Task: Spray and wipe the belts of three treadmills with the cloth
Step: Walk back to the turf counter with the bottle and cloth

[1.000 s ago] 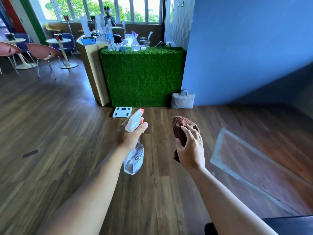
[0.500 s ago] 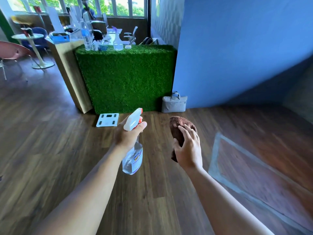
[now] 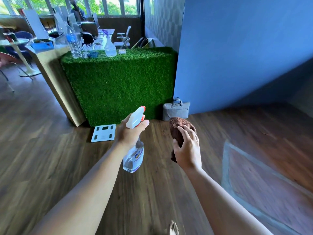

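Left grip (image 3: pixel 130 134): clenched round the neck of the spray bottle (image 3: pixel 133 158), thumb laid along the white trigger head, orange nozzle tip pointing up and away.
Spray bottle: up in the air over the wood floor (image 3: pixel 50 158), clear labelled body hanging below the fist, tilted a little.
Right grip: the right grip (image 3: pixel 188 150) is grasping the cloth (image 3: pixel 179 126), fingers curled over its near side, thumb tucked against its left.
Cloth: brown, bunched into a lump, bulging above the fingertips, with a corner showing under the palm; it is held just right of the bottle and apart from it.
Arms: both are bare and stretched forward, side by side.
Foot: a bare foot (image 3: pixel 173 229) peeks in at the bottom edge, blurred.
Surface: the grass-clad surface (image 3: pixel 118 82) stands ahead, its right end against the blue wall (image 3: pixel 237 56).
On top: a water bottle (image 3: pixel 73 43) stands near the left back corner, a second sprayer (image 3: pixel 110 46) near the middle of the back edge, with small bits between them too blurred to name.
Scale: the white scale (image 3: pixel 103 133) lies flat on the floor, just before the front left corner.
Bag: the grey bag (image 3: pixel 176 108) is upright on the floor at the front right corner, against the wall.
Floor mark: a pale taped outline (image 3: pixel 225 158) runs across the boards on the right.
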`<state>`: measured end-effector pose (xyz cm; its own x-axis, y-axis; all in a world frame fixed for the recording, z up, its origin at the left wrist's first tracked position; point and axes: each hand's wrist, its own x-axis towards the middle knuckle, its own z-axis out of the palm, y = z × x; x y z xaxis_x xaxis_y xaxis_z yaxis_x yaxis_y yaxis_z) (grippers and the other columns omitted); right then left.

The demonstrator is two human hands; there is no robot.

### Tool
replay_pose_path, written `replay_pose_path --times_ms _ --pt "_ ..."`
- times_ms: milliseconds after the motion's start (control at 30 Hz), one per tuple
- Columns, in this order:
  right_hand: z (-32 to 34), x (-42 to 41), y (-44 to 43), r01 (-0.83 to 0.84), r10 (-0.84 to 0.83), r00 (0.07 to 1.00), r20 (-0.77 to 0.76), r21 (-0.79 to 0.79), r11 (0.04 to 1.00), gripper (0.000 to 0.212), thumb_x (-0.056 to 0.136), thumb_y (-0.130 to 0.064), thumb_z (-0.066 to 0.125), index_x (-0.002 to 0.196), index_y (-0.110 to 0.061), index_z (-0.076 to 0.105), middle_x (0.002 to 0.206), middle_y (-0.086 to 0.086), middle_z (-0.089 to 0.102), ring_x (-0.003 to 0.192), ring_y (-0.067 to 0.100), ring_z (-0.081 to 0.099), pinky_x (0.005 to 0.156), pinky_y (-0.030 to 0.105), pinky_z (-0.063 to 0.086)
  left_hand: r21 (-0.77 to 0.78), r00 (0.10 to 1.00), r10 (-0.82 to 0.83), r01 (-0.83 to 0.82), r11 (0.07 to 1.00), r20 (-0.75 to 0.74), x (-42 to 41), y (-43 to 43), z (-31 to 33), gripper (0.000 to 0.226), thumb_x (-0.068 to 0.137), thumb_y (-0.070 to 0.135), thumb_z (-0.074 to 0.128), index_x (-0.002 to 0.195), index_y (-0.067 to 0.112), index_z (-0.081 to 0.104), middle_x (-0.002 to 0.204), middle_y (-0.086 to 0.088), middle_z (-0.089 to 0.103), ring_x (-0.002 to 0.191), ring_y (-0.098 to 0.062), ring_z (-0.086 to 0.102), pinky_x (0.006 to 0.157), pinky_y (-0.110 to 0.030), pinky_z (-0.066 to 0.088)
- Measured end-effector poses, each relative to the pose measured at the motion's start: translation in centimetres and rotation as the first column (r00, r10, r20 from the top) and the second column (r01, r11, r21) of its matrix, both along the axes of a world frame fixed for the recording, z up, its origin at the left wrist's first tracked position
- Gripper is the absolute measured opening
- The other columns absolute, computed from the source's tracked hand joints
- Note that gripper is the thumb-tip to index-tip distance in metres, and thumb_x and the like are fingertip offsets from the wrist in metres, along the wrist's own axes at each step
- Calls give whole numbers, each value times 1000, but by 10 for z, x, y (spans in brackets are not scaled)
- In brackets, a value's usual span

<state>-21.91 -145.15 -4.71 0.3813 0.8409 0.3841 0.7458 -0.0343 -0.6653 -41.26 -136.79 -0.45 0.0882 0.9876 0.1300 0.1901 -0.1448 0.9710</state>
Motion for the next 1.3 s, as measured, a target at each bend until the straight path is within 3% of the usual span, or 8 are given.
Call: replay_pose_path --times_ms 233,400,533,667,833,967,1200,1300 --pt "-5 33 124 -43 43 999 24 -22 999 49 89 -16 66 137 -14 56 146 3 48 139 24 34 115 22 14 -19 999 25 -25 1000 39 29 114 -2 17 82 29 77 97 29 71 88 3 69 73 -13 65 76 -38 53" --pt "1 62 221 -96 96 995 41 -23 995 49 90 -18 66 138 -16 55 147 2 47 140 24 34 119 32 20 -11 996 77 -76 997 42 50 201 5 27 76 39 76 101 28 72 90 5 70 76 -14 66 74 -38 54" --pt "6 75 289 -122 123 992 40 -20 992 49 90 -19 66 137 -16 55 146 2 48 140 25 35 118 38 27 -10 994 102 -101 995 42 61 260 10 23 81 35 76 102 28 71 97 -3 71 78 -13 67 59 -33 55" --pt "5 82 356 -151 151 987 60 -7 988 49 89 -18 67 137 -15 56 146 3 49 139 26 37 118 41 28 4 992 122 -122 993 42 69 320 8 21 81 34 75 100 26 71 94 -4 71 77 -13 66 78 -41 56" --pt "1 87 433 -143 143 989 49 1 990 49 89 -16 67 137 -15 56 146 4 48 139 25 37 119 39 26 3 996 85 -85 996 36 75 396 2 23 88 26 74 111 25 71 95 0 70 77 -11 66 77 -34 54" --pt "0 85 500 -96 95 995 32 19 995 49 88 -15 68 136 -15 57 144 4 50 138 27 38 118 41 27 -19 999 49 -49 999 23 77 472 2 15 86 29 75 100 23 70 93 -4 71 78 -13 67 77 -37 55" --pt "7 74 621 6 -6 1000 0 25 1000 49 88 -16 67 137 -16 56 145 4 50 138 27 38 118 37 24 15 998 -61 61 998 24 80 611 17 23 89 22 74 112 20 70 93 0 68 76 -10 64 73 -28 52" --pt "13 75 667 27 -26 1000 -5 39 999 49 89 -15 66 137 -16 56 145 4 49 138 27 37 118 39 25 34 996 -93 92 995 10 83 666 24 14 89 23 73 101 18 69 89 0 68 74 -10 63 72 -29 52"
